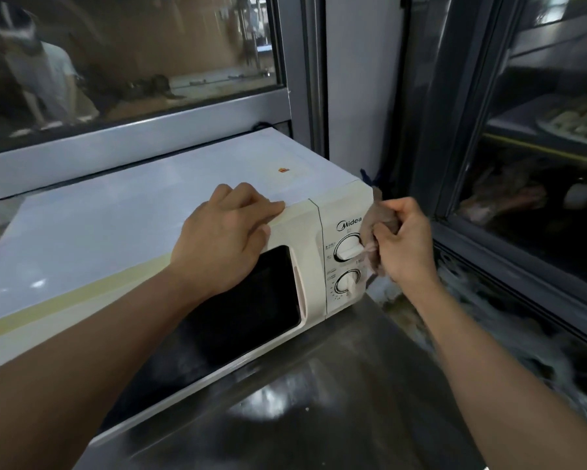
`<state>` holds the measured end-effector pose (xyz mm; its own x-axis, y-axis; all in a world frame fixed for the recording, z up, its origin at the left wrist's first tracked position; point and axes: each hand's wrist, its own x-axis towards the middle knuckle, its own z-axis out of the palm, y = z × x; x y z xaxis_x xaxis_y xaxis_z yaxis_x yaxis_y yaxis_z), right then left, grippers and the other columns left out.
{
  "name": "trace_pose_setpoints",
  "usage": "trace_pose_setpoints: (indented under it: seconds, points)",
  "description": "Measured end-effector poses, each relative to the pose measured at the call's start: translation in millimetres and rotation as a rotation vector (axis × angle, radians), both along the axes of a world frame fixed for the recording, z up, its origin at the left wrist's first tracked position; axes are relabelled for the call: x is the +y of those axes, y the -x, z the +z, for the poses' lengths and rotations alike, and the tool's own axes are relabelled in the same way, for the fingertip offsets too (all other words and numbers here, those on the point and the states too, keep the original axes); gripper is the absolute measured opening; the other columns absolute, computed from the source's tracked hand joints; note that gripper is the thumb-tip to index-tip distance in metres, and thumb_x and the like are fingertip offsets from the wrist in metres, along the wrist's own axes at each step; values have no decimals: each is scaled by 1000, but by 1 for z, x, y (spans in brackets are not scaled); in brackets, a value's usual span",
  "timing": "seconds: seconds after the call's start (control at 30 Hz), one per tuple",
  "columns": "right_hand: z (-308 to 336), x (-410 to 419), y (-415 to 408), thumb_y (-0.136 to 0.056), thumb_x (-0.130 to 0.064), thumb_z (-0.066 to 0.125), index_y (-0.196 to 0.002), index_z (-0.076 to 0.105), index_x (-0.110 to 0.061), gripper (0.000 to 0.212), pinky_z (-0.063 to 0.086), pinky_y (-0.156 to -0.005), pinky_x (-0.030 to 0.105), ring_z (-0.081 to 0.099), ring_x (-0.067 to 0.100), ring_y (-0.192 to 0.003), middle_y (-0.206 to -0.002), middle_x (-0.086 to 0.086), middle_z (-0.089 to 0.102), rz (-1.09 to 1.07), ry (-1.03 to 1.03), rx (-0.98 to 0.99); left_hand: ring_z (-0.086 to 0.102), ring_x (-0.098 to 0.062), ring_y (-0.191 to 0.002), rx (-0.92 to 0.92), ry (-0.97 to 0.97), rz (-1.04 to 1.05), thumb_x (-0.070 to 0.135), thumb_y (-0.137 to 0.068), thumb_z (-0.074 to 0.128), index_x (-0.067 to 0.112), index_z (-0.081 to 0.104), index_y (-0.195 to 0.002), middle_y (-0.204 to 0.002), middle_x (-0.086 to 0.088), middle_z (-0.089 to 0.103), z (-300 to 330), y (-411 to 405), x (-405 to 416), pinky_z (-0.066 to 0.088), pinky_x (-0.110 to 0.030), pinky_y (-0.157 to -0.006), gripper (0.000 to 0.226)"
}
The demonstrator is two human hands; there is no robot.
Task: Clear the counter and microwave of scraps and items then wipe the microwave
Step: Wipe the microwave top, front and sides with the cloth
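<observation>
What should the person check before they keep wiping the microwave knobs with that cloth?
1. Cloth gripped firmly in right hand: ok.
2. Left hand resting on the microwave top edge to brace it: ok.
3. Microwave top free of scraps: ok, only a small sticker.
4. Door closed: ok.
5. Upper knob and lower knob at off: cannot tell.
6. Unplugged: cannot tell.

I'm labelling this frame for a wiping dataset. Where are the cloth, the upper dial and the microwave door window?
cloth (375, 220), head view, on the bunched fabric above the right hand's fingers.
upper dial (346, 247), head view, on the knob's face.
microwave door window (251, 300), head view, on the dark glass.
</observation>
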<state>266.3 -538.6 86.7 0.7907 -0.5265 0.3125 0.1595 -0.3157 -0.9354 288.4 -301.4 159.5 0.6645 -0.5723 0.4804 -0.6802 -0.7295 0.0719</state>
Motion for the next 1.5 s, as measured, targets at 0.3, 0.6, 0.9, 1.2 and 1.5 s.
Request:
trace_pose_setpoints:
  seconds: [0.3, 0.6, 0.9, 1.2, 1.5]
  points:
    - [50, 0, -9, -87, -6, 58, -100, 54, -19, 19, 46, -78, 24, 57, 10, -89, -94, -5, 59, -39, 255, -56, 50, -24, -97, 3, -10, 8, 36, -84, 26, 23, 59, -125, -111, 2, 58, 1, 1, -1, 35, -29, -68, 54]
    - [-38, -4, -1, -87, 5, 50, -86, 47, -23, 28, 44, -65, 19, 57, 13, -77, -79, -7, 56, 19, 112, 73, 47, -20, -98, -3, -12, 21, 35, -86, 29, 25, 58, -126, -111, 5, 57, 0, -1, 0, 32, -28, -70, 50]
    - [-101, 1, 5, -88, 6, 47, -90, 48, -15, 21, 38, -69, 23, 52, 12, -74, -77, -4, 54, 12, 131, 321, 46, -21, -99, -2, -2, 30, 27, -87, 39, 25, 58, -127, -112, 3, 57, 0, 0, -1, 33, -29, -70, 44]
    - [-120, 27, 9, -92, 2, 44, -102, 46, -8, 14, 37, -42, 9, 50, 5, -60, -76, -1, 52, -102, -161, 466, 47, -20, -101, -11, 4, 38, 27, -87, 39, 27, 58, -127, -112, 4, 57, -2, -1, -2, 31, -28, -70, 45]
    - [-135, 103, 19, -91, -1, 49, -102, 49, 10, 15, 42, -45, 4, 62, 17, -70, -85, 14, 58, -119, -395, 407, 46, -20, -106, -22, 4, 34, 28, -87, 37, 27, 57, -128, -113, 2, 56, -2, 0, -1, 33, -29, -71, 46]
